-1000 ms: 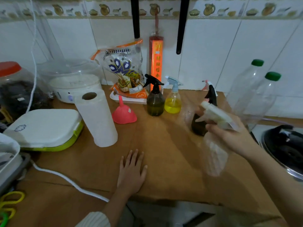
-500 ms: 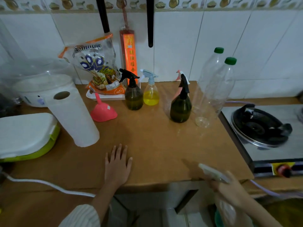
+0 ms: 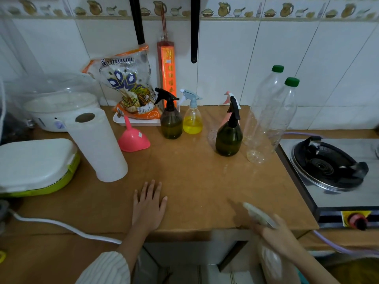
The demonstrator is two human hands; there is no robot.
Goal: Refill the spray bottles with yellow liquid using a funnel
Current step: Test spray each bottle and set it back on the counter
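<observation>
- Head view looked down on a brown counter [image 3: 194, 181] against a white tiled wall.
- Left hand [image 3: 148, 206] lay flat on the counter near its front edge, fingers straight and spread, holding nothing.
- Right hand [image 3: 276, 236] was at the counter's front right edge, fingers curled round a clear spray bottle [image 3: 270, 261] with a white trigger head [image 3: 259, 216]; the bottle body hung below the counter edge and was blurred.
- Pink funnel [image 3: 133, 138] sat mouth down beside a paper towel roll [image 3: 98, 146].
- Toward the wall stood a dark spray bottle [image 3: 171, 124] and, just beside it, a yellow-filled spray bottle [image 3: 192, 121].
- Another dark spray bottle [image 3: 229, 138] stood further right, near two clear green-capped bottles [image 3: 272, 119].
- Gas stove [image 3: 330, 167] sat right of the counter.
</observation>
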